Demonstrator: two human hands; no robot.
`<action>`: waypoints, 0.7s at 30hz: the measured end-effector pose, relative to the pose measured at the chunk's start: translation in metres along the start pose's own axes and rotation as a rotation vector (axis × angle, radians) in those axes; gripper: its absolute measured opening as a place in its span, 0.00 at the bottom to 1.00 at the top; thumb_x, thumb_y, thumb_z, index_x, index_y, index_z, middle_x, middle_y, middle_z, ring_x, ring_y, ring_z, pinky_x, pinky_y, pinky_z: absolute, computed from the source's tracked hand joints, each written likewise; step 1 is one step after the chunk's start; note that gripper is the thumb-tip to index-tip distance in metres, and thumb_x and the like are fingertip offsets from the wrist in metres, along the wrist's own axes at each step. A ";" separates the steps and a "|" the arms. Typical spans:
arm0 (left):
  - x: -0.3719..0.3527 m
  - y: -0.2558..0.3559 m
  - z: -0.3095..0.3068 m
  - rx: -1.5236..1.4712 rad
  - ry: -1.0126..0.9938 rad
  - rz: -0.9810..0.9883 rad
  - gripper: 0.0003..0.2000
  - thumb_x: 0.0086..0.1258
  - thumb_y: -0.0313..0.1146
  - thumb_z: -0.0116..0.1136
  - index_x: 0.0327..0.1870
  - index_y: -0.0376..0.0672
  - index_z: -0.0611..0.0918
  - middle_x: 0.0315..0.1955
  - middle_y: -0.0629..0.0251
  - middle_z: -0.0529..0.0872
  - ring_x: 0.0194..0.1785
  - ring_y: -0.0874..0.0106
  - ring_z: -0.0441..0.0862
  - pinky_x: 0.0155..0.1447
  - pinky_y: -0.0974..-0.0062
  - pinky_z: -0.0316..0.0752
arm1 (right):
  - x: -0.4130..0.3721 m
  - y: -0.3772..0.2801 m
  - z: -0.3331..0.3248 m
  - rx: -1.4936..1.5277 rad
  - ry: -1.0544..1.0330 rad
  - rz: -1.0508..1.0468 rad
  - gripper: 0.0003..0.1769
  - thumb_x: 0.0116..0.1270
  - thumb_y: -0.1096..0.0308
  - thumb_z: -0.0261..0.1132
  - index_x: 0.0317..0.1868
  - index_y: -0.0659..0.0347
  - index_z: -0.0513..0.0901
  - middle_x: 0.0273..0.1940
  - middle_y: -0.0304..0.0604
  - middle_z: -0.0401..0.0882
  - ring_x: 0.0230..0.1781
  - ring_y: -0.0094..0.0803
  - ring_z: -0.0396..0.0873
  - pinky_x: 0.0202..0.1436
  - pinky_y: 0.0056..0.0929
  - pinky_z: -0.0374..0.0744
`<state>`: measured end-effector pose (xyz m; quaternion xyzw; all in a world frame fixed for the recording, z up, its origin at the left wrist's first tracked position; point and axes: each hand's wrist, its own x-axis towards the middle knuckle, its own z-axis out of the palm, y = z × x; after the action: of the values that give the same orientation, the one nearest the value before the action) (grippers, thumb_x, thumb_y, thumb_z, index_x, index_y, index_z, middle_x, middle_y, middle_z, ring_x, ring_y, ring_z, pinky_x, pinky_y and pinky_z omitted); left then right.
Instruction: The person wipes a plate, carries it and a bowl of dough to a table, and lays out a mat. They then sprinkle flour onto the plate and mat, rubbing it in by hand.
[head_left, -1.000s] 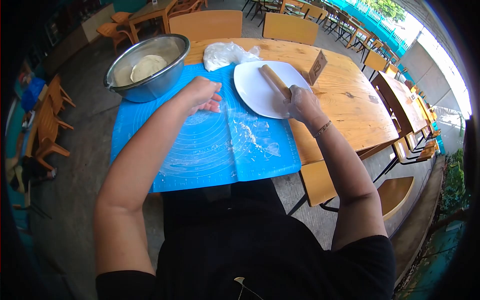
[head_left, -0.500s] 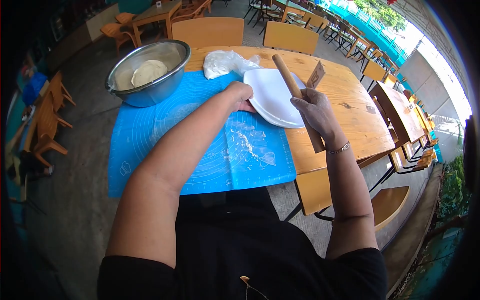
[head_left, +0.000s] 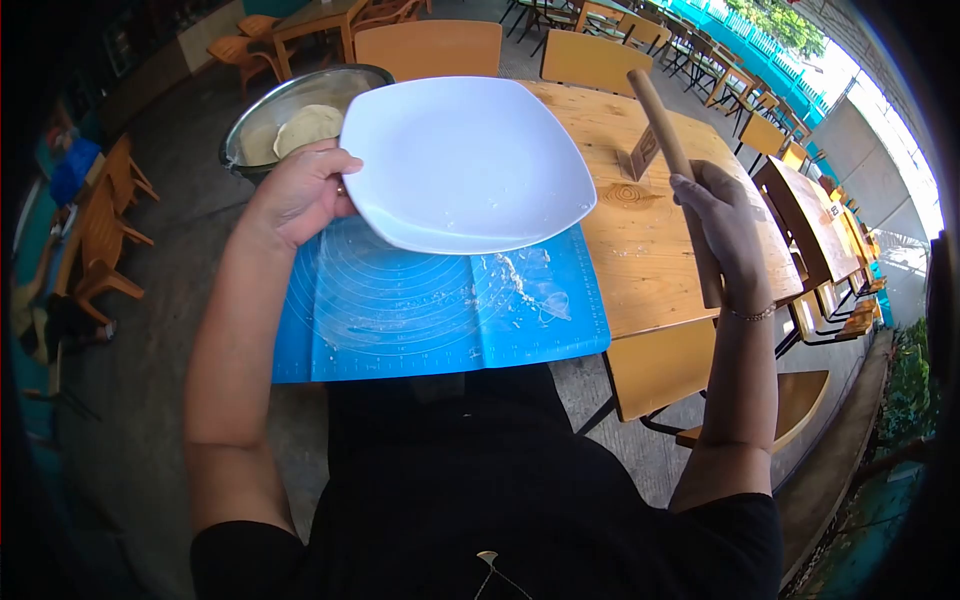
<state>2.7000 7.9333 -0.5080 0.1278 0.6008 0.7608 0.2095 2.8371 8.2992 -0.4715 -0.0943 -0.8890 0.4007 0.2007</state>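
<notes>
My left hand (head_left: pixel 305 190) grips the left edge of a white square plate (head_left: pixel 465 160), its thumb on the rim, and holds it above the blue baking mat (head_left: pixel 400 320). A few white specks lie on the plate. In my right hand (head_left: pixel 722 215) is a wooden rolling pin (head_left: pixel 660 120), held slanting upright over the right side of the table. Flour and dough crumbs (head_left: pixel 520 285) are scattered on the mat. Behind my left hand stands a metal bowl (head_left: pixel 245 125) with pale dough (head_left: pixel 307 128) in it, partly covered by the hand and plate.
A small wooden number stand (head_left: pixel 641 155) is on the wooden table (head_left: pixel 650 280), between the plate and the rolling pin. Chairs (head_left: pixel 430 48) stand along the far side, and another chair (head_left: pixel 660 370) is at the near right. More tables and chairs fill the background.
My left hand has lifted the plate off the table and brought it left over the mat; it now hides the bag of white powder. My right hand moved right with the rolling pin.
</notes>
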 end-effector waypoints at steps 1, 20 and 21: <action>-0.014 0.004 -0.011 -0.041 0.012 0.057 0.18 0.60 0.26 0.49 0.52 0.29 0.71 0.42 0.57 0.79 0.43 0.70 0.79 0.47 0.72 0.77 | 0.008 0.017 0.014 -0.074 -0.047 -0.015 0.16 0.60 0.64 0.60 0.41 0.71 0.77 0.26 0.41 0.74 0.26 0.26 0.70 0.31 0.26 0.69; -0.144 0.025 -0.084 -0.251 0.303 0.377 0.17 0.61 0.26 0.51 0.51 0.27 0.72 0.43 0.56 0.80 0.47 0.70 0.78 0.55 0.72 0.71 | -0.061 0.021 0.140 -0.494 -0.185 -0.527 0.32 0.65 0.56 0.54 0.58 0.78 0.63 0.59 0.66 0.60 0.63 0.56 0.57 0.67 0.42 0.57; -0.144 0.025 -0.085 -0.266 0.329 0.411 0.17 0.61 0.26 0.50 0.50 0.27 0.73 0.42 0.56 0.80 0.47 0.70 0.78 0.55 0.72 0.71 | -0.078 0.017 0.140 -0.531 -0.257 -0.522 0.34 0.66 0.53 0.52 0.59 0.78 0.61 0.62 0.68 0.56 0.66 0.57 0.52 0.69 0.43 0.53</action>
<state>2.7843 7.7874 -0.4966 0.0933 0.4830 0.8700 -0.0342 2.8468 8.1900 -0.5898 0.1372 -0.9737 0.1009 0.1513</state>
